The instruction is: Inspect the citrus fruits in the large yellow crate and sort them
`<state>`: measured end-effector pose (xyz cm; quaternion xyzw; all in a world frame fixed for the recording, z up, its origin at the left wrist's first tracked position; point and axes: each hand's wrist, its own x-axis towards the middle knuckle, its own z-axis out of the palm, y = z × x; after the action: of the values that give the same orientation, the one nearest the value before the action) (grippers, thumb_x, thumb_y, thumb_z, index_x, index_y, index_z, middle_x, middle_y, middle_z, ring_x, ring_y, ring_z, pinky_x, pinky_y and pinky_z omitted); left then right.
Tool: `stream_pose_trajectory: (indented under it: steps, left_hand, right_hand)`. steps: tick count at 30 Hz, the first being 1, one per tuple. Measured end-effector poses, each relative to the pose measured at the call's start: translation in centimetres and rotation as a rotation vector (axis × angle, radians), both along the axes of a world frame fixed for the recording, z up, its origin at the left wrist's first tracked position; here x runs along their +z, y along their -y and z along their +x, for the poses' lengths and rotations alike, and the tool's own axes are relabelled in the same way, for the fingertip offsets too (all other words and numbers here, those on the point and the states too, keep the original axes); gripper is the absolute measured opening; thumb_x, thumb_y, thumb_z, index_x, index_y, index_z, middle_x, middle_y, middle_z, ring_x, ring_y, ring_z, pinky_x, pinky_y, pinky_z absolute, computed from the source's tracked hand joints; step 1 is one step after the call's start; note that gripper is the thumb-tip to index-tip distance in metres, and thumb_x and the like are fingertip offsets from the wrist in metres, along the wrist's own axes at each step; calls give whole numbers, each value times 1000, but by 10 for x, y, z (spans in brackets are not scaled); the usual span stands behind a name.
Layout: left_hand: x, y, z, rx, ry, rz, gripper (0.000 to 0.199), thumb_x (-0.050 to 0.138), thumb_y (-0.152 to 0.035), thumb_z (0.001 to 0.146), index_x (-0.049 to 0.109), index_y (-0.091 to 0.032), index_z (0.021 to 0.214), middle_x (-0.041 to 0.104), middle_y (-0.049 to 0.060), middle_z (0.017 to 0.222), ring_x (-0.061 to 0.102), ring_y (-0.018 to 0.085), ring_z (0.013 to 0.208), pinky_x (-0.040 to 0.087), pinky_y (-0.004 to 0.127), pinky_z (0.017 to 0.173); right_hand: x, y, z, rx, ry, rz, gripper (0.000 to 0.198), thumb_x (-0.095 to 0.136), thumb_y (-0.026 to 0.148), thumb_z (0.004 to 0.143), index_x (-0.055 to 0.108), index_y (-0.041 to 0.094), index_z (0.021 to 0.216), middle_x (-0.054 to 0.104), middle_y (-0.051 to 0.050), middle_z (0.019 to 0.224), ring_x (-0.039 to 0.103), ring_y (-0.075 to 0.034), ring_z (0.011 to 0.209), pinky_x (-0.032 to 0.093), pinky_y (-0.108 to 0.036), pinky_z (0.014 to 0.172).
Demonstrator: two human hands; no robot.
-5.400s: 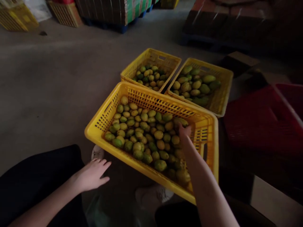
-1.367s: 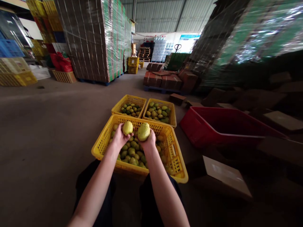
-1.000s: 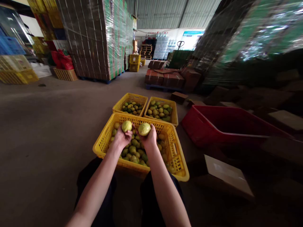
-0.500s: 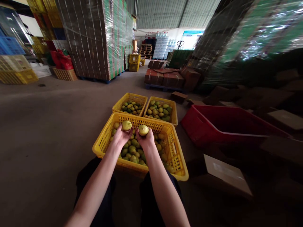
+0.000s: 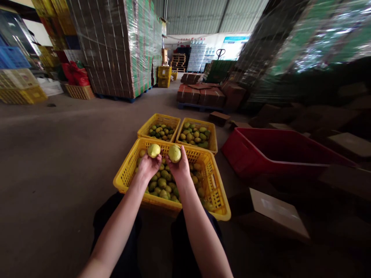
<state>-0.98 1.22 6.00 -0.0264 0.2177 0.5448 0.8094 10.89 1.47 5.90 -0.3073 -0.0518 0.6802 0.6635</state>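
Above the nearest yellow crate (image 5: 216,183), my left hand (image 5: 149,166) holds a yellow-green lemon (image 5: 154,150) on its fingertips. Close beside it, my right hand (image 5: 180,166) has its fingers and thumb around a second lemon (image 5: 174,153), which shows small dark specks. The two lemons are apart from each other. Beneath my hands, many green and yellow lemons (image 5: 164,185) lie in the crate, partly covered by my wrists and forearms.
Two more yellow crates, one at the back left (image 5: 142,129) and one at the back right (image 5: 213,139), hold similar fruit. A red tub (image 5: 246,156) stands to the right, with a cardboard box (image 5: 278,210) in front. Wrapped pallet stacks (image 5: 107,50) rise behind.
Both lemons have turned in my fingers and show other sides. My hands have tilted the fruit slightly upward. The crates and their surroundings stay as they were.
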Motion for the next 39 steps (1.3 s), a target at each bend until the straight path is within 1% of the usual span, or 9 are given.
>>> stream_pose_trajectory:
  steps: [6, 10, 15, 18, 20, 26, 29, 32, 39]
  left_hand:
    - [-1, 3, -4, -17, 49, 63, 41, 34, -19, 93, 61, -13, 124, 67, 10, 81, 62, 13, 57, 55, 20, 49]
    - [0, -2, -4, -16, 62, 18, 38, 34, -20, 96, 57, -16, 127, 71, 9, 82, 70, 16, 67, 59, 21, 56]
    - [2, -3, -1, 57, 40, 18, 34, 35, -28, 100, 60, -19, 122, 73, 6, 81, 73, 18, 74, 61, 26, 62]
    - [4, 0, -1, 98, 81, 13, 33, 35, -25, 100, 63, -17, 115, 73, 5, 78, 72, 16, 74, 61, 24, 68]
    - [6, 2, -1, 110, 94, -3, 32, 35, -23, 99, 64, -17, 111, 73, 5, 77, 71, 15, 73, 60, 23, 69]
    - [6, 2, -1, 74, -36, -78, 27, 39, -20, 94, 66, -16, 98, 69, 3, 67, 68, 14, 60, 56, 21, 53]
    - [7, 2, 2, 11, -227, -30, 19, 47, -18, 89, 65, -14, 83, 66, 4, 60, 65, 14, 52, 53, 21, 47]
    - [10, 5, 4, -55, -352, 26, 24, 47, -20, 87, 62, -13, 70, 63, 4, 54, 60, 13, 44, 48, 20, 40]
    - [14, 9, 0, -84, -387, 49, 27, 46, -20, 83, 61, -14, 62, 59, 5, 48, 56, 14, 38, 43, 20, 35]
  right_hand:
    - [-4, 2, 2, 85, -113, 36, 30, 50, 45, 91, 60, 18, 83, 65, -1, 60, 51, -10, 42, 40, -18, 35]
    - [-4, 4, 3, 48, -190, 96, 34, 46, 48, 91, 62, 18, 88, 69, -4, 69, 50, -10, 42, 41, -19, 36]
    - [2, 8, 6, -11, -257, 55, 33, 46, 44, 88, 65, 17, 93, 71, -5, 73, 63, -14, 58, 52, -22, 48]
    - [4, 9, 6, -47, -280, 27, 27, 48, 36, 87, 66, 17, 93, 73, -5, 76, 70, -16, 74, 55, -21, 54]
    - [4, 8, 5, -54, -271, 38, 23, 50, 32, 85, 66, 18, 92, 74, -4, 77, 70, -16, 77, 55, -21, 55]
    - [-6, 2, 1, -18, -237, 54, 17, 51, 28, 77, 65, 20, 83, 72, 0, 73, 65, -12, 61, 51, -20, 50]
    - [-11, -2, -4, 19, -201, 35, 20, 49, 29, 77, 65, 19, 80, 68, 0, 65, 61, -12, 55, 50, -20, 48]
    - [-13, -3, -9, 100, -151, 32, 26, 46, 34, 77, 66, 17, 76, 63, -2, 57, 58, -15, 53, 51, -25, 48]
    - [-10, 2, -12, 194, -82, 32, 31, 46, 43, 77, 65, 18, 73, 58, -3, 54, 60, -19, 56, 54, -30, 51]
